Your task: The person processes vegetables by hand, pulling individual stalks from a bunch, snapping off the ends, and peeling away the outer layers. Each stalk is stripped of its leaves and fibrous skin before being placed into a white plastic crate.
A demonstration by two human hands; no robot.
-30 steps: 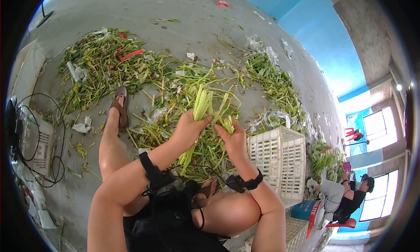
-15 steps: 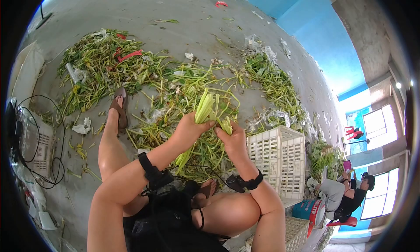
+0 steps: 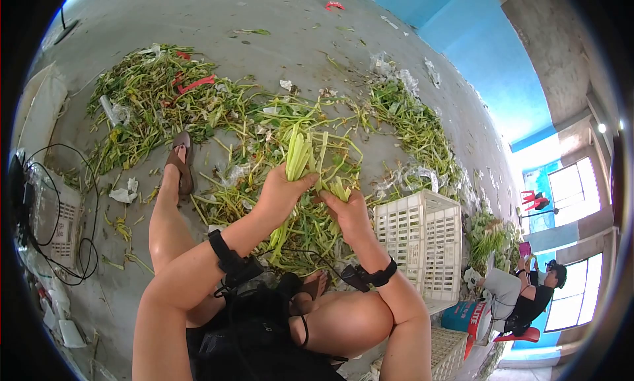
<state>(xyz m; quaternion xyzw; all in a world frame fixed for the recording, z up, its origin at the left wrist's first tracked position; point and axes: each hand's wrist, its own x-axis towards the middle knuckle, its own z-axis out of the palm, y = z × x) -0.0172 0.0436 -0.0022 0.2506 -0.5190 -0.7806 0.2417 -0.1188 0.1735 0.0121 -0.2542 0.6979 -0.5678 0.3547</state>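
My left hand (image 3: pixel 288 188) is wrapped round a bunch of pale green stalks (image 3: pixel 299 153), whose thick ends point up and whose lower part hangs below the palm. Close beside it on the right, my right hand (image 3: pixel 346 211) pinches short green stalk pieces (image 3: pixel 338 190). A thin strip of stalk stands up between the two hands. Beneath both hands, loose green stems and leaves (image 3: pixel 257 133) are strewn over the floor.
A white plastic crate (image 3: pixel 401 239) stands at the right of my right hand. Heaps of leafy scraps (image 3: pixel 155 107) lie left and right on the grey floor. Black cables (image 3: pixel 87 249) loop at the left. Another person (image 3: pixel 528 298) sits at the far right beside a bucket (image 3: pixel 465 317).
Both hands have shifted slightly to the left, and the bunch in my left hand has moved with them. The stalks now stand more upright.
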